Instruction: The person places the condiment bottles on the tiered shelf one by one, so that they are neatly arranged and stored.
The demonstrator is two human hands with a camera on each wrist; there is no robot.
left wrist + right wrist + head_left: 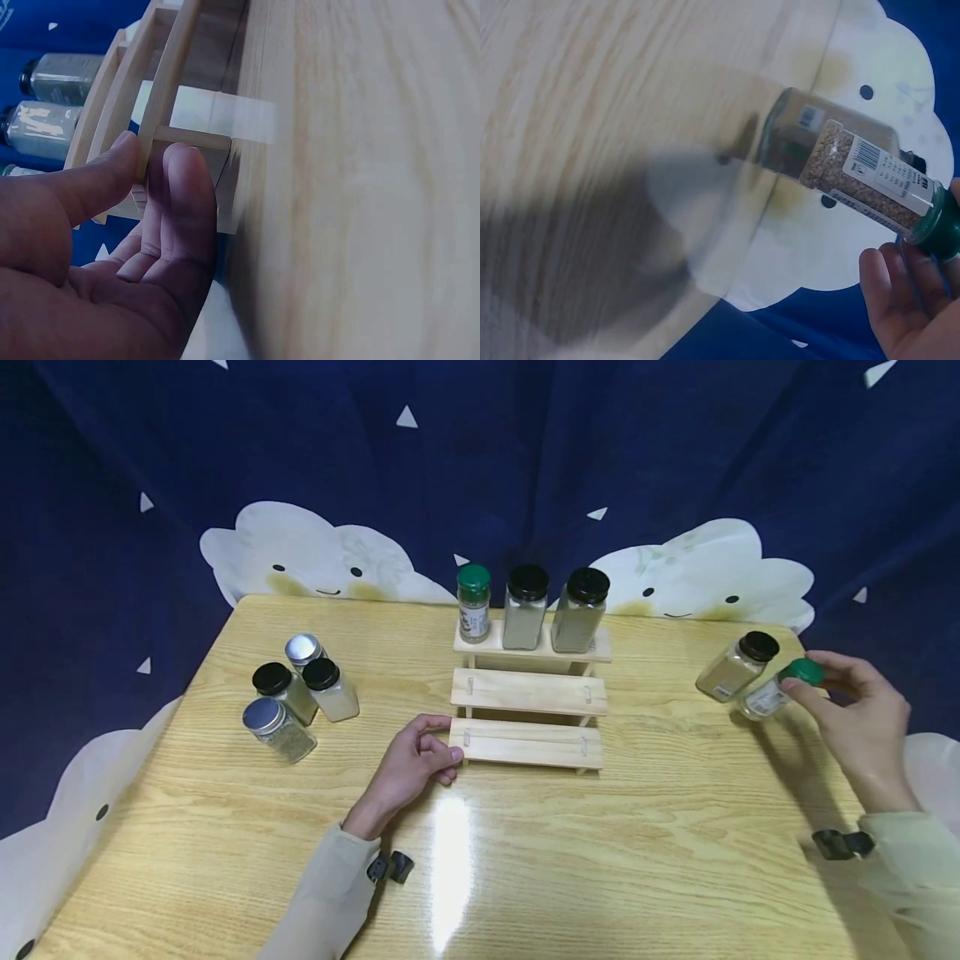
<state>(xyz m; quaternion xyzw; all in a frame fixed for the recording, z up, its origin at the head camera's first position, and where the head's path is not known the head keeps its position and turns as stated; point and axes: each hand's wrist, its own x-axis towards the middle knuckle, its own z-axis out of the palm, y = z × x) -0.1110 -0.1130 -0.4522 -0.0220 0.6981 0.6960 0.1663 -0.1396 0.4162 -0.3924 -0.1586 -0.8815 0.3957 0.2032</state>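
- Tabletop [637,868]: smooth-looking wood; glass would probably slide on it if nudged.
- Rack [528,691]: three wooden tiers standing mid-table, jars on the top one only. Likely stiff but light, so it could shift when bumped; a tier's end looks a sound place to steady it.
- Left hand [408,760]: pinches the left end of the lowest tier, thumb above, fingers curled below.
- Right hand [866,714]: thumb and fingers close round a jar's green lid, at the table's right side.
- Black-capped jar [727,672]: untouched, just beside the held one; its flat sides should suit a side grip.
- Green-capped jar [885,176]: tan grains inside, probably rigid, modest in weight and breakable if glass. Whether its base touches the table I cannot tell.
- Green lid [804,672]: a narrow hold; being high up, it may let the body swing, so the barrel would be firmer.
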